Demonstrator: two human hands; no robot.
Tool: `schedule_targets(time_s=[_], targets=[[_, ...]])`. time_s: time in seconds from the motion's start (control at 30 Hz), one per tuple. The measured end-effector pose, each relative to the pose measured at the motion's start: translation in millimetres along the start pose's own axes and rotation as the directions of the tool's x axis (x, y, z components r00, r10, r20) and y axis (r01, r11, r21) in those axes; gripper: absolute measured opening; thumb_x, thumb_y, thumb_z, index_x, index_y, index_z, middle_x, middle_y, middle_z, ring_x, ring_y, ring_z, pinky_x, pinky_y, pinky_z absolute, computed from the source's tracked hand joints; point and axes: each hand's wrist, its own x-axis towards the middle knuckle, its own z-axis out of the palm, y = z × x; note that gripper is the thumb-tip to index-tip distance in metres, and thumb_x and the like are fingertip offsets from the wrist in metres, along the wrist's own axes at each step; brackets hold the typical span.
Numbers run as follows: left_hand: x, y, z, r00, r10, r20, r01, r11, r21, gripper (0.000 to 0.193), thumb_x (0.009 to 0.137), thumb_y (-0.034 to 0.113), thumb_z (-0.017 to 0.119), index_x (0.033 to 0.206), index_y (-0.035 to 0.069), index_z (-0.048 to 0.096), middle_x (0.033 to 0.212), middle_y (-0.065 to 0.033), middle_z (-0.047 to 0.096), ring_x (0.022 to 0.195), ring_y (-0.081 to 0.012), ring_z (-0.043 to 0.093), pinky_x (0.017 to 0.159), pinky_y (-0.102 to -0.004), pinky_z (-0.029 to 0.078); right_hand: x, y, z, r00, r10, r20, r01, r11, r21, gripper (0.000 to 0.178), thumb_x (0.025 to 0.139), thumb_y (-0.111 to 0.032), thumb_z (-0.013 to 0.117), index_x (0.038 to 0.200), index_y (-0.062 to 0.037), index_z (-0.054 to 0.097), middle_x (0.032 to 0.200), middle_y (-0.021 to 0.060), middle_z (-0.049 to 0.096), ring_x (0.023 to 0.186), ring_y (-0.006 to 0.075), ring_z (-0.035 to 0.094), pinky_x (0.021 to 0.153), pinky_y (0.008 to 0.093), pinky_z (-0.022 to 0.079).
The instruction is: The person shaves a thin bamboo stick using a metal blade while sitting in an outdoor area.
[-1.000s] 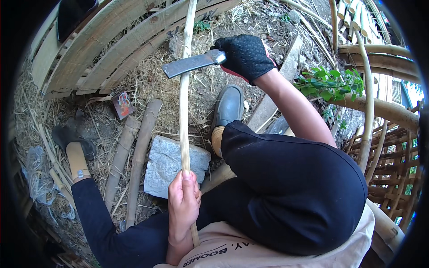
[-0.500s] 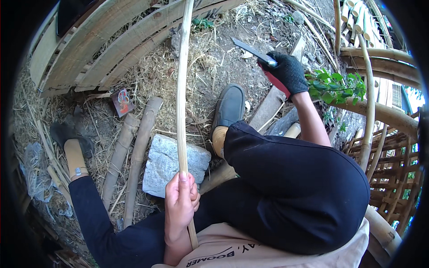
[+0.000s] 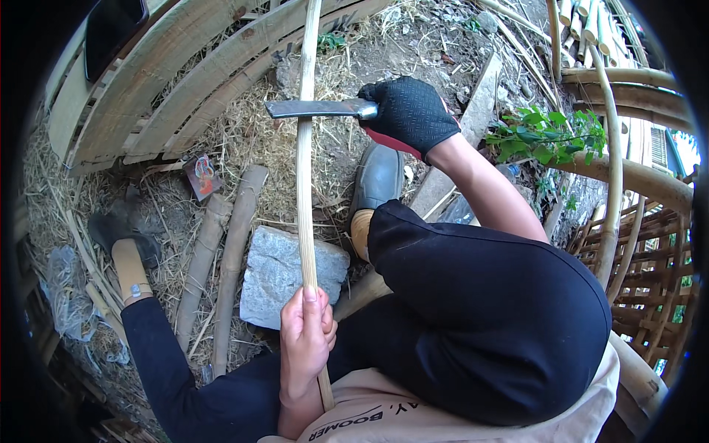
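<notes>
A long, pale strip of wood or bamboo runs from near my lap up past the top of the view. My bare left hand wraps round its lower part, thumb laid along it. My right hand, in a black glove with a red palm, grips a knife. The blade lies crosswise over the upper part of the strip, its tip reaching past the left side. Whether the edge bites into the strip cannot be made out. The knife's handle is hidden inside the glove.
Below the strip sits a pale stone block, beside two bamboo poles. Wooden slats stand at upper left, with a dark phone-like object on them. At right are a leafy plant, a bamboo frame and woven lattice.
My right hand has swung left with the knife, bringing the blade from clear of the strip to across it. My left hand and the strip have shifted slightly right.
</notes>
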Motion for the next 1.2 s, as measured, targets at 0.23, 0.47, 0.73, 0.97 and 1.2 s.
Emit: schedule_targets(time_s=[0.23, 0.47, 0.73, 0.97, 1.2], targets=[[-2.3, 0.9, -0.5, 1.000, 0.003, -0.006, -0.003, 1.000, 0.004, 0.037, 0.110, 0.040, 0.038, 0.086, 0.012, 0.042, 0.058, 0.0066, 0.031, 0.041, -0.0003, 0.022, 0.036, -0.0204, 0.017, 8.0, 3.7, 12.3, 0.995, -0.019, -0.099, 0.018, 1.000, -0.017, 0.016, 0.077, -0.028, 0.069, 0.090, -0.0184, 0.073, 0.080, 0.0117, 0.072, 0.078, 0.0337, 0.072, 0.072, 0.0450, 0.057], [-0.1, -2.8, -2.5, 1.000, 0.012, -0.026, -0.012, 1.000, 0.001, 0.036, 0.110, 0.039, 0.039, 0.087, 0.012, 0.042, 0.058, 0.0068, 0.030, 0.040, -0.0001, 0.022, 0.036, -0.0205, 0.016, 18.7, 6.5, 23.2, 0.988, -0.034, -0.148, 0.031, 0.999, -0.019, 0.014, 0.078, -0.029, 0.069, 0.087, -0.0195, 0.074, 0.080, 0.0104, 0.072, 0.077, 0.0333, 0.071, 0.070, 0.0445, 0.057], [1.0, 1.9, -0.9, 1.000, -0.022, -0.011, 0.022, 0.998, -0.051, 0.035, 0.110, 0.038, 0.038, 0.086, 0.012, 0.042, 0.057, 0.0067, 0.030, 0.040, 0.0001, 0.021, 0.035, -0.0207, 0.015, 25.1, 19.3, 33.5, 0.954, -0.096, -0.285, 0.100, 0.995, -0.002, 0.018, 0.082, -0.032, 0.070, 0.096, -0.0223, 0.076, 0.079, 0.0118, 0.072, 0.072, 0.0331, 0.071, 0.066, 0.0435, 0.057], [-4.7, 0.3, 0.7, 0.996, -0.057, 0.064, 0.060, 0.997, -0.057, 0.036, 0.110, 0.038, 0.039, 0.086, 0.012, 0.041, 0.058, 0.0062, 0.031, 0.040, -0.0003, 0.021, 0.036, -0.0206, 0.015, 20.4, 59.7, 21.1, 0.921, -0.078, -0.382, 0.060, 0.997, -0.057, 0.021, 0.083, -0.027, 0.071, 0.102, -0.0241, 0.077, 0.082, 0.0104, 0.073, 0.073, 0.0311, 0.071, 0.066, 0.0398, 0.057], [-1.5, -3.1, 5.4, 0.991, -0.061, 0.118, 0.066, 0.997, -0.037, 0.037, 0.110, 0.039, 0.039, 0.084, 0.012, 0.040, 0.057, 0.0059, 0.031, 0.040, -0.0005, 0.022, 0.036, -0.0205, 0.016, 8.8, 78.1, 29.6, 0.869, -0.073, -0.489, 0.056, 0.997, -0.049, 0.023, 0.077, -0.026, 0.075, 0.099, -0.0226, 0.077, 0.086, 0.0088, 0.074, 0.077, 0.0285, 0.072, 0.070, 0.0366, 0.058]])
